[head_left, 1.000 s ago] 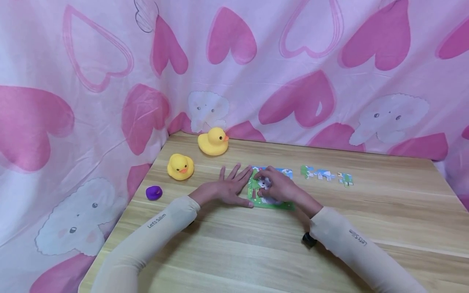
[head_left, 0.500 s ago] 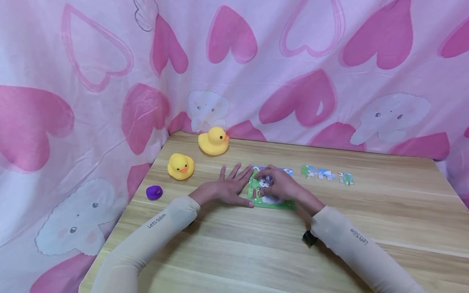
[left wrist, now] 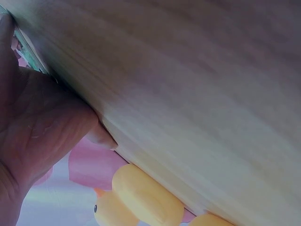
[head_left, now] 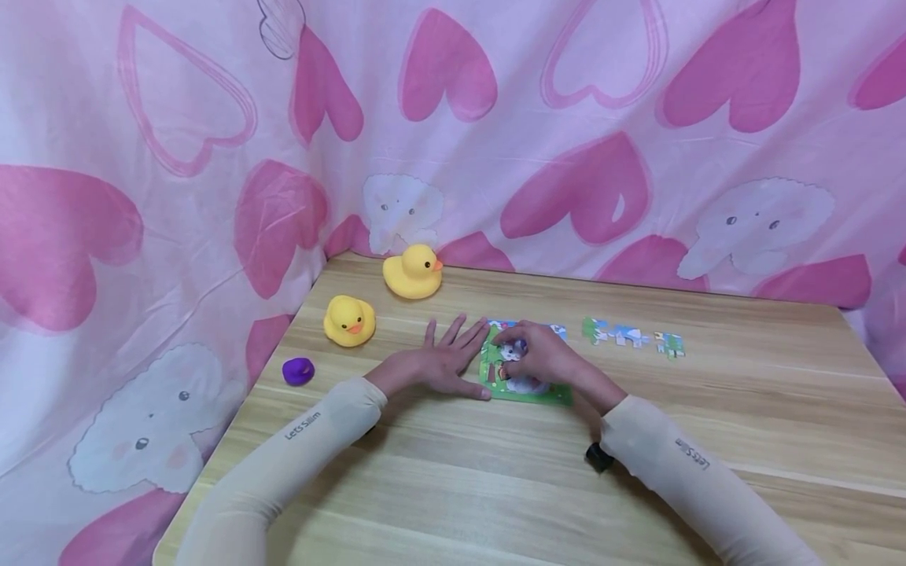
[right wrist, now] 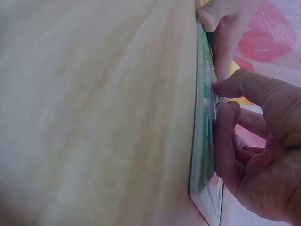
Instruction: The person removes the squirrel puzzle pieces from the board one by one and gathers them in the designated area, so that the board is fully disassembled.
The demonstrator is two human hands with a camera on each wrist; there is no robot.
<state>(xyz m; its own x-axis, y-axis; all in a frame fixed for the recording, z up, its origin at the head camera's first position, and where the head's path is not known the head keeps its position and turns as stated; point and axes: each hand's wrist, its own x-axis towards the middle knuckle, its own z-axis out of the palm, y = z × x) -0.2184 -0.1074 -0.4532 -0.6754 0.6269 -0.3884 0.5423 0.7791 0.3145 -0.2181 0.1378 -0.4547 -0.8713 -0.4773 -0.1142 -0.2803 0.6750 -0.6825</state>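
A small jigsaw puzzle with a green border and a grey-and-white cartoon animal lies on the wooden table. My left hand rests palm down with its fingers spread, the thumb and fingertips at the puzzle's left edge. Over the middle of the picture, the curled thumb and forefinger of my right hand pinch a puzzle piece against the board, mostly hidden by the fingertips. In the right wrist view, the puzzle tray is seen nearly edge-on beneath that hand.
Several loose puzzle pieces lie to the right of the puzzle. Two yellow rubber ducks and a small purple duck stand at the left of the table. A pink curtain with hearts hangs behind.
My right hand shifts only very slightly over the puzzle, its fingers still at the middle of the picture. My left hand and the loose pieces stay where they were.
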